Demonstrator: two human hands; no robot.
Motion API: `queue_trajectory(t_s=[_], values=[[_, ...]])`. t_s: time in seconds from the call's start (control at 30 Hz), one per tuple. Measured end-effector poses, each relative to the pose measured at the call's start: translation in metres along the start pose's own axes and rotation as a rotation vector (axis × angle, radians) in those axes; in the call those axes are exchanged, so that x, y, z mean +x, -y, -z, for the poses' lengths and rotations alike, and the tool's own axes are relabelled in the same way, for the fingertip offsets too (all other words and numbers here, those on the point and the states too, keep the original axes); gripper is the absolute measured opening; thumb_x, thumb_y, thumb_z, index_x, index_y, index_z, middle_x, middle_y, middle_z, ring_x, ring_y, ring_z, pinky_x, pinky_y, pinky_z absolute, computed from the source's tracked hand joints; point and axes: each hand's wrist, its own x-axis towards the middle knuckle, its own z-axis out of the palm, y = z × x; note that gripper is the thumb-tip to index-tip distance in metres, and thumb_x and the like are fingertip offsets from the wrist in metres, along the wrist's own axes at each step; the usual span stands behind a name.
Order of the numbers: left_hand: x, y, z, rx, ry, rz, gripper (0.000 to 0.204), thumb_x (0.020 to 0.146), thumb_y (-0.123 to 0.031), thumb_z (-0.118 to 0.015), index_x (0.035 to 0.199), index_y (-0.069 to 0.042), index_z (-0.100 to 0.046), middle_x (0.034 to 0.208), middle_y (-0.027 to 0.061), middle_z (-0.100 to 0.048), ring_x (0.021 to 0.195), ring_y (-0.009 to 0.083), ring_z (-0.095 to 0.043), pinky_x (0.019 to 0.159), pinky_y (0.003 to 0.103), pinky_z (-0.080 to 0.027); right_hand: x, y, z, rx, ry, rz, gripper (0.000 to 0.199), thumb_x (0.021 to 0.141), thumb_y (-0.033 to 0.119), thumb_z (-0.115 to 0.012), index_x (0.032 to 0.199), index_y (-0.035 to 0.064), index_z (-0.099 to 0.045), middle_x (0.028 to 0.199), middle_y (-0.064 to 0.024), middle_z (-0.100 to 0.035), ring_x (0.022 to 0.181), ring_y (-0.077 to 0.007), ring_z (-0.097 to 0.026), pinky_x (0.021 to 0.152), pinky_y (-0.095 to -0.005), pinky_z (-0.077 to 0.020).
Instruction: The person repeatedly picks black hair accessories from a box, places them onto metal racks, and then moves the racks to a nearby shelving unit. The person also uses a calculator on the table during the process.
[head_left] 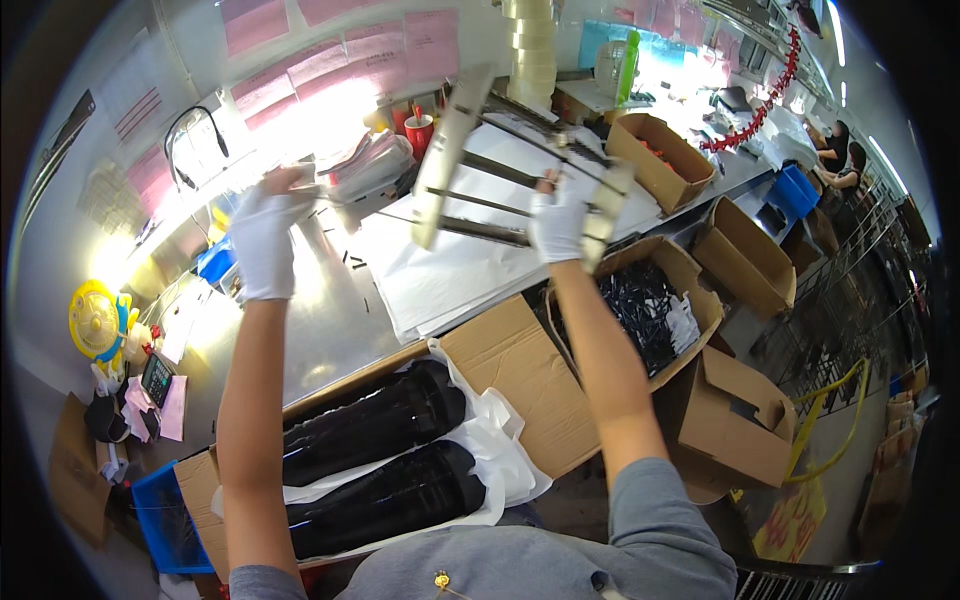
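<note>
Reaching high over the bench (330,330), both arms are up and both hands are gloved in white. The right hand (560,222) is closed around a rack-like frame (500,180) of pale side strips joined by dark crossbars, gripping it at its lower right strip; the frame hangs tilted in the air above the white paper sheets (450,270) spread across the middle of the bench. The left hand (265,235) is raised off to the left, fingers curled near a blurred pale piece at its top, and I cannot tell whether it actually grips anything there.

Down at the near edge of the bench, an open cardboard carton (510,385) holds two long glossy black cylinders (375,455) lying side by side on white wrapping. Just right of it, against the bench's right edge, a second open box (690,300) is filled with small black parts. Another brown box (660,150) sits at the far right corner of the bench, with a red cup (419,130) and a stack of tape rolls (533,50) along the far edge. Pink notes (330,50) cover the wall behind.
</note>
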Motion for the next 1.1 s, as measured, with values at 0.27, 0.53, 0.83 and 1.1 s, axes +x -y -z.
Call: queue_trajectory(t_s=[0.27, 0.53, 0.83, 1.1], values=[[-0.028, -0.006, -0.112, -1.332, 0.552, 1.323, 0.041, 0.094, -0.057, -0.062, 0.077, -0.022, -0.049, 0.059, -0.0098, -0.039, 0.045, 0.0052, -0.039, 0.036, 0.021, -0.025, 0.017, -0.055, 0.124, -0.556, -0.016, 0.322, 0.022, 0.096, 0.03, -0.06, 0.109, 0.0139, -0.068, 0.066, -0.016, -0.067, 0.062, -0.038, -0.067, 0.058, -0.05, -0.0521], [-0.078, 0.027, -0.172, -1.295, 0.35, 1.059, 0.025, 0.099, -0.039, -0.059, 0.091, -0.015, -0.055, 0.066, 0.0003, -0.048, 0.059, 0.0181, -0.049, 0.059, 0.031, -0.045, -0.038, -0.063, 0.183, -0.646, 0.123, 0.234, 0.02, 0.094, 0.027, -0.062, 0.107, 0.0127, -0.068, 0.071, -0.0165, -0.069, 0.067, -0.0383, -0.068, 0.062, -0.0489, -0.0535], [-0.267, 0.34, 0.469, -1.097, -1.262, 0.953, 0.02, 0.09, -0.008, -0.044, 0.092, 0.005, -0.06, 0.103, 0.0246, -0.069, 0.102, 0.0405, -0.068, 0.102, 0.063, -0.051, -0.089, -0.049, 0.21, -0.638, 0.103, 0.103, 0.022, 0.098, 0.034, -0.056, 0.106, 0.0185, -0.069, 0.098, -0.0165, -0.073, 0.087, -0.0394, -0.07, 0.078, -0.0494, -0.055], [-0.46, 0.095, 0.787, 0.202, -1.691, 0.749, 0.056, 0.098, -0.047, -0.043, 0.119, 0.0, -0.067, 0.124, 0.0176, -0.069, 0.113, 0.034, -0.064, 0.094, 0.049, -0.053, -0.157, 0.082, 0.147, 0.061, 0.802, 0.134, 0.072, 0.085, 0.022, -0.077, 0.145, -0.0031, -0.045, 0.09, -0.0035, -0.064, 0.077, -0.013, -0.059, 0.069, -0.0277, -0.0506]])
